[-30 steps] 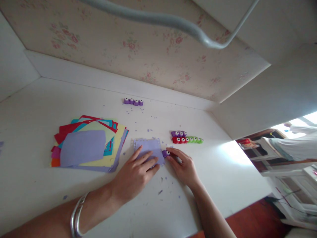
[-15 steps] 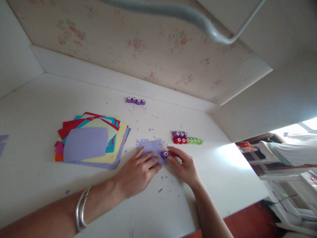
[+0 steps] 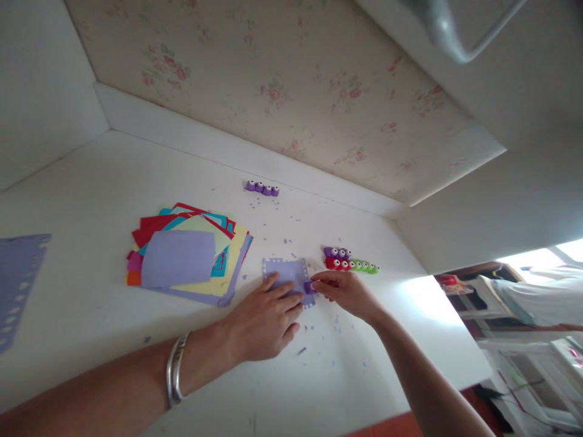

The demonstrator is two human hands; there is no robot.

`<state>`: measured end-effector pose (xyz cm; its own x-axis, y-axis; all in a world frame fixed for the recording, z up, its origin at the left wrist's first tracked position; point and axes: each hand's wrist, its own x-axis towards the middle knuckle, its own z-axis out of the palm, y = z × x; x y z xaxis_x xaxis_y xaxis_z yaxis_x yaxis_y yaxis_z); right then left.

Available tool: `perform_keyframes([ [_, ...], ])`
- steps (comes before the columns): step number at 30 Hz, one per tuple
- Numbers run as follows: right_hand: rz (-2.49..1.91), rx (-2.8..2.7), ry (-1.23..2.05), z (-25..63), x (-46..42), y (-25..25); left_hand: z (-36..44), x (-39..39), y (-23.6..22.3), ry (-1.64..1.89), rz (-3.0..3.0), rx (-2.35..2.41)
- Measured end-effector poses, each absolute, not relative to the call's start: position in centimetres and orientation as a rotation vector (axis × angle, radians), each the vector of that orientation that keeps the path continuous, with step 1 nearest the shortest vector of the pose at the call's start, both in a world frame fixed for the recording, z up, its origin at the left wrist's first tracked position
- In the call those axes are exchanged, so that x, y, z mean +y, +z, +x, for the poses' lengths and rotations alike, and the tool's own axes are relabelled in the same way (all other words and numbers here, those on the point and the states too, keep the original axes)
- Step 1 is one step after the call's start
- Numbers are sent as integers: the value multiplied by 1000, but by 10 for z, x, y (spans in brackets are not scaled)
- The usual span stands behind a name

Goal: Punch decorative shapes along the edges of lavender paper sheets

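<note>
A lavender sheet of paper (image 3: 286,268) with small cut-outs along its edges lies flat on the white table. My left hand (image 3: 268,318) rests on its lower left part, fingers spread. At the right edge of the sheet sits a small purple paper punch (image 3: 309,287), and the fingers of my right hand (image 3: 348,293) close over its top, partly hiding it. Tiny lavender paper bits (image 3: 337,325) are scattered around the sheet and below my right hand.
A fanned stack of coloured paper (image 3: 177,258) lies left. Purple punches (image 3: 263,188) line up near the back wall; red and green ones (image 3: 348,265), with more purple punches (image 3: 336,252), stand right. Another punched lavender sheet (image 3: 20,282) is at the far left.
My right hand has shifted from beside the purple punch to over its top. More paper bits now lie below that hand. The view has swung left; my left hand stays on the sheet.
</note>
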<state>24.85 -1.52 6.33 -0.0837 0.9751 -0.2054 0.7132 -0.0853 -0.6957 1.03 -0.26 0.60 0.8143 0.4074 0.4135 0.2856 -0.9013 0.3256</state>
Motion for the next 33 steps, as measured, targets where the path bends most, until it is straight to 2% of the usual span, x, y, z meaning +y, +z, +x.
perform_keyframes([
  [8,-1920,-1713,1213,250,-6,68,10,-3,5,739,2720,517],
  [15,-1848,-1809,1198,250,-2,74,9,-2,6,702,2698,509],
  [33,-2070,-1672,1372,238,9,76,9,-1,11,603,2690,513],
])
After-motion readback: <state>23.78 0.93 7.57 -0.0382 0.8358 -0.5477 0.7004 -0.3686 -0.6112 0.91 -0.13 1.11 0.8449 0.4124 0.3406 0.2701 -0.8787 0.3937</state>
